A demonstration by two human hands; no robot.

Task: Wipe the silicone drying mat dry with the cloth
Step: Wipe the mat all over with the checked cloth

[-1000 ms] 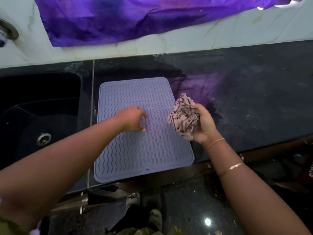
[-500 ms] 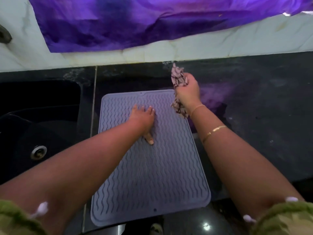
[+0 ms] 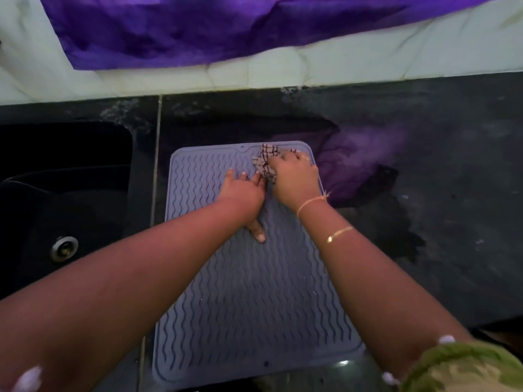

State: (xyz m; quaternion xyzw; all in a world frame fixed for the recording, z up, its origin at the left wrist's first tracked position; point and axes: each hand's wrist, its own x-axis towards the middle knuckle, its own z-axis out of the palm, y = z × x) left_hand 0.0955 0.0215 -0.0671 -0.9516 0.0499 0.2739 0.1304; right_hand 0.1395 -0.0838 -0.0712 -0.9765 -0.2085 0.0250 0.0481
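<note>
1. Head view, the task's things: the grey mat with wavy ribs lies flat on the dark surface, just right of the sink. Its long sides run from the surface's front edge towards the back wall. The bunched, patterned cloth sits on the mat's far right corner.

2. Head view, the hands: the right hand covers the cloth, its fingers curled down and clamped on the bundle, pressing it to the mat. The left hand lies flat on the mat just beside it, fingers straight and slightly apart, thumb spread towards the near side, holding nothing.

3. Head view, surroundings: a purple fabric hangs on the pale back wall and throws a purple reflection on the surface to the right of the mat. A metal drain shows in the sink. Thin gold bracelets circle the right forearm.

4. Step in hand, as I judge it: the wiping is at its start, at the far corner, with most of the mat lying nearer and unwiped.

5. Next move, as I judge it: drag the cloth along the ribs towards the front edge in firm strokes, with the flat left hand pinning the mat so it does not slide. The grooves may hold water, so pressure matters.

6. Writing: no brand, label or readable lettering shows anywhere.
</note>
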